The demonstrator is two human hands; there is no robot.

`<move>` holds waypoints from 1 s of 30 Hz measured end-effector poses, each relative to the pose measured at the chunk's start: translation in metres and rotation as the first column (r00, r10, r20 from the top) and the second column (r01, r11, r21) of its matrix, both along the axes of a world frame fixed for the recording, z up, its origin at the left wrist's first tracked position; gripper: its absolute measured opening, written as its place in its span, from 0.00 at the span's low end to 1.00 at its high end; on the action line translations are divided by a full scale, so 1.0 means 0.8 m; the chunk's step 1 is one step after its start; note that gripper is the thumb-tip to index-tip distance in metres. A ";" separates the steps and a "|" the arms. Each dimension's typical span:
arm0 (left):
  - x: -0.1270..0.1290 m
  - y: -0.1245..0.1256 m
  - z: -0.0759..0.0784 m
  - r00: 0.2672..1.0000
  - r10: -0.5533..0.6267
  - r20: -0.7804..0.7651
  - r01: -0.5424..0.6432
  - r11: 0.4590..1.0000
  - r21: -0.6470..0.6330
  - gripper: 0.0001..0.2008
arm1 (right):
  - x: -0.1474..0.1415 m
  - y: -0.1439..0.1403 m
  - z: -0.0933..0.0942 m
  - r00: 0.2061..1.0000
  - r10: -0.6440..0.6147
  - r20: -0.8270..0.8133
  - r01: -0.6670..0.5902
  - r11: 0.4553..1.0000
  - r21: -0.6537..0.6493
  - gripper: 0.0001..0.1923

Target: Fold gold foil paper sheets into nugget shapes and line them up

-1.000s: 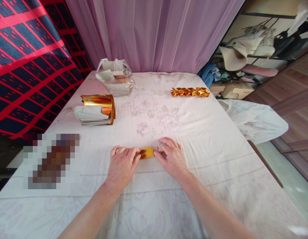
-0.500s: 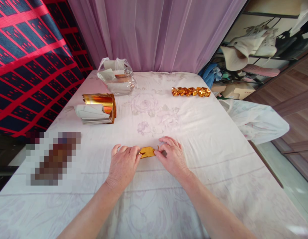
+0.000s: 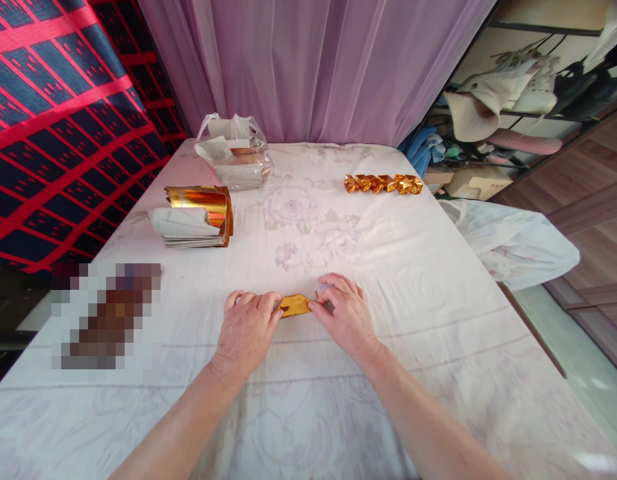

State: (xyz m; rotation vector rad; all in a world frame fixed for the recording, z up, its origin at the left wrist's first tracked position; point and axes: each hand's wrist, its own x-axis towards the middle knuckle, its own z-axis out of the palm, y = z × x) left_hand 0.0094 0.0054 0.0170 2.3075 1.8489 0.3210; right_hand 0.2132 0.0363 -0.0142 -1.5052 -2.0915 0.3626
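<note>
At frame centre, the left hand [image 3: 246, 328] and right hand [image 3: 344, 313] pinch a folded gold foil paper [image 3: 294, 305] flat; uneven pressure could skew its crease.

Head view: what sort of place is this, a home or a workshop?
Most likely a room in a home. The work surface is a flowered sheet, a sheer purple curtain hangs behind it, and open shelves hold hats and clothes. Both hands press a gold foil piece.
</note>
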 end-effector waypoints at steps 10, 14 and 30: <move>-0.002 0.000 0.000 1.000 -0.017 0.012 0.017 1.000 0.001 0.07 | -0.004 -0.002 0.001 0.998 0.065 0.008 -0.065 0.998 0.001 0.07; -0.007 0.001 -0.002 0.996 -0.065 0.055 0.064 0.998 0.015 0.06 | -0.007 -0.003 -0.001 0.994 0.104 0.028 -0.104 0.994 0.012 0.11; -0.005 0.003 -0.010 0.992 -0.022 0.121 0.019 1.000 0.023 0.06 | -0.032 -0.015 0.010 0.998 0.027 0.061 -0.027 1.000 -0.002 0.07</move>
